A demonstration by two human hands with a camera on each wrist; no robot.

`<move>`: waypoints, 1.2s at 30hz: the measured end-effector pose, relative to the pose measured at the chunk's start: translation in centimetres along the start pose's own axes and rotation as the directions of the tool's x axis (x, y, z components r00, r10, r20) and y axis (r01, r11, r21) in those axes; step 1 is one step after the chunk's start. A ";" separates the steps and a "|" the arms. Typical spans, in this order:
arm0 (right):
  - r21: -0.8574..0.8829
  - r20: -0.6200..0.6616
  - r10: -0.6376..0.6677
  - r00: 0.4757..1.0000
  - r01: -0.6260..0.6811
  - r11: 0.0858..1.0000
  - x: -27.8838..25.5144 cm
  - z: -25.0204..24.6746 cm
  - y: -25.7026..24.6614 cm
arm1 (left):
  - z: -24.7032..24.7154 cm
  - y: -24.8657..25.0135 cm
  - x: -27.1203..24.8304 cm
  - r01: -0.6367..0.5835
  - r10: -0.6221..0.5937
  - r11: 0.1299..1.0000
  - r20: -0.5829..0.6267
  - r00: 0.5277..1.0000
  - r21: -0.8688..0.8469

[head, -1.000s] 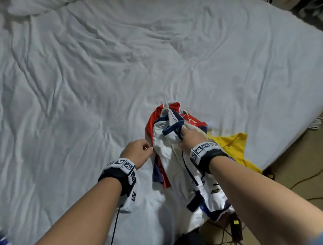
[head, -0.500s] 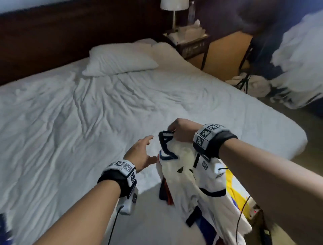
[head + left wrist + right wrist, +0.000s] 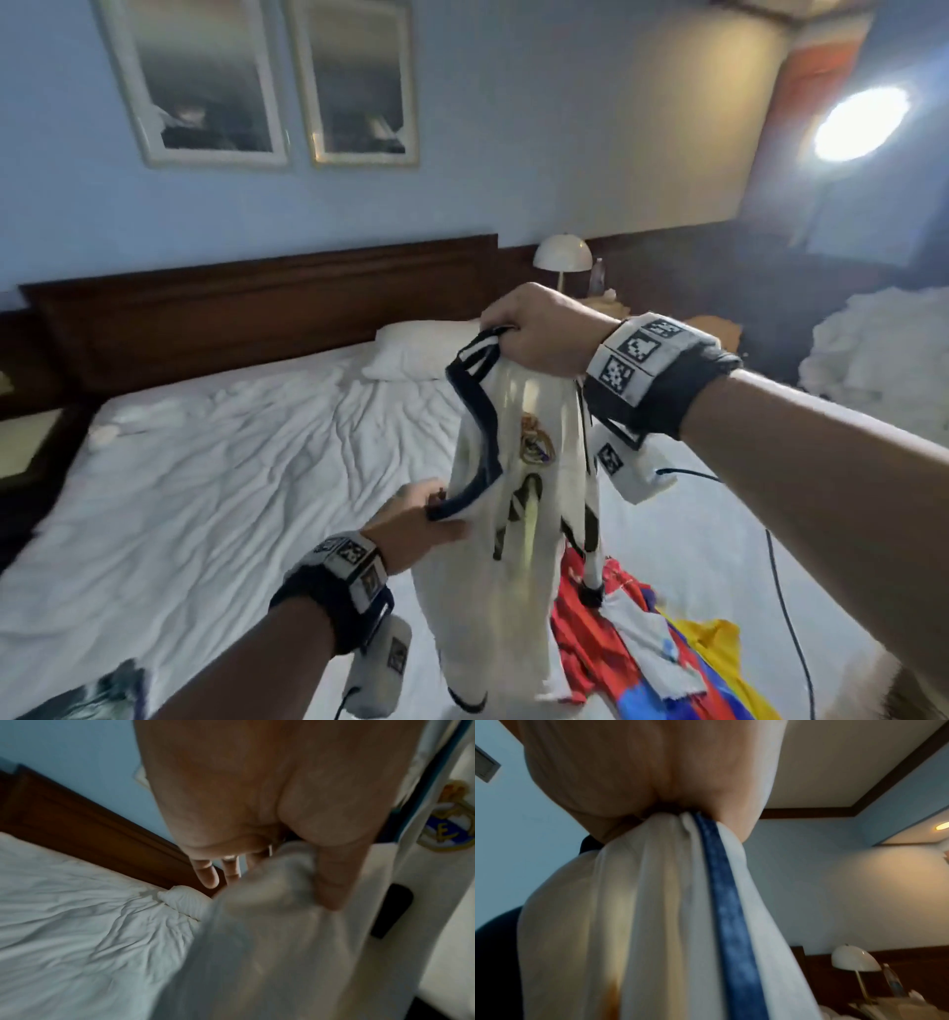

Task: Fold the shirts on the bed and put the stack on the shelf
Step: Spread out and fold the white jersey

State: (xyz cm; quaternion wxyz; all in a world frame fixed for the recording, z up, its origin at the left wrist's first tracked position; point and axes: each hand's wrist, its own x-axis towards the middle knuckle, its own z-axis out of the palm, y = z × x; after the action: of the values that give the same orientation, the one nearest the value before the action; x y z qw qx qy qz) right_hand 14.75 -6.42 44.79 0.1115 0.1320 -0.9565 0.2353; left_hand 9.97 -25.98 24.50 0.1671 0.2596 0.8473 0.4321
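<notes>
White shirt [image 3: 518, 493] held up over the bed [image 3: 215, 462].
Our right hand [image 3: 544, 329] clenches its collar, left hand [image 3: 411, 524] pinches its edge; its hem hides some of the shirts [image 3: 616, 647] beneath.

Both forearms are bare. Each wrist wears a black band [image 3: 662, 395] topped with white squares printed with black-and-white square codes. The left band [image 3: 339, 580] carries a grey-white box [image 3: 382, 668] hanging at its 6 o'clock side; the right band's white box [image 3: 631, 467] trails a thin black cable [image 3: 785, 591] toward 5 o'clock.
</notes>
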 end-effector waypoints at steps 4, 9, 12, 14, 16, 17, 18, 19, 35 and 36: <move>-0.080 -0.059 -0.001 0.998 -0.004 0.997 0.8 -0.5 -1.6 | -6.6 1.2 -3.7 0.035 -0.059 0.997 -0.348 0.936 -0.074; -0.191 -0.109 0.010 0.994 -0.030 0.981 2.2 0.5 -0.9 | -16.3 3.1 -9.3 0.047 -0.028 0.999 -0.561 0.827 0.020; -0.252 -0.112 0.011 0.994 -0.039 0.967 2.8 1.8 -0.8 | -20.0 5.5 -12.2 0.081 0.032 0.980 -0.541 0.841 0.184; -0.291 -0.106 -0.010 0.994 -0.021 0.956 3.4 2.7 -1.0 | -21.5 6.9 -13.4 0.115 0.070 0.947 -0.543 0.837 0.300; -0.305 -0.115 -0.028 0.993 -0.008 0.952 4.0 3.5 -1.1 | -22.4 7.7 -14.1 0.117 0.126 0.930 -0.599 0.791 0.349; -0.297 -0.134 -0.033 0.990 -0.009 0.955 4.3 3.9 -1.1 | -22.8 7.9 -14.4 0.123 0.147 0.927 -0.647 0.748 0.354; -0.285 -0.158 -0.023 0.987 -0.023 0.958 4.4 4.1 -0.8 | -23.1 8.0 -14.5 0.131 0.158 0.928 -0.687 0.709 0.348; -0.272 -0.170 -0.012 0.985 -0.036 0.962 4.7 4.3 -0.7 | -23.5 8.0 -15.0 0.140 0.156 0.932 -0.720 0.676 0.334; 0.175 -0.228 0.059 0.972 -0.018 0.984 10.8 4.9 -1.5 | -28.7 6.8 -15.4 0.277 -0.022 0.906 -0.616 0.787 0.321; 0.172 -0.229 0.073 0.971 -0.033 0.984 11.0 4.8 -1.7 | -29.0 6.4 -15.3 0.272 0.004 0.892 -0.609 0.793 0.361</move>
State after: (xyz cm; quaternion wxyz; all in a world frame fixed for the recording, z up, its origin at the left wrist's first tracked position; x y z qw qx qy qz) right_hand 4.16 -12.35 44.39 0.2057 0.0865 -0.9167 0.3315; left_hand 9.52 -50.49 47.18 -0.1370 0.0789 0.9469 0.2801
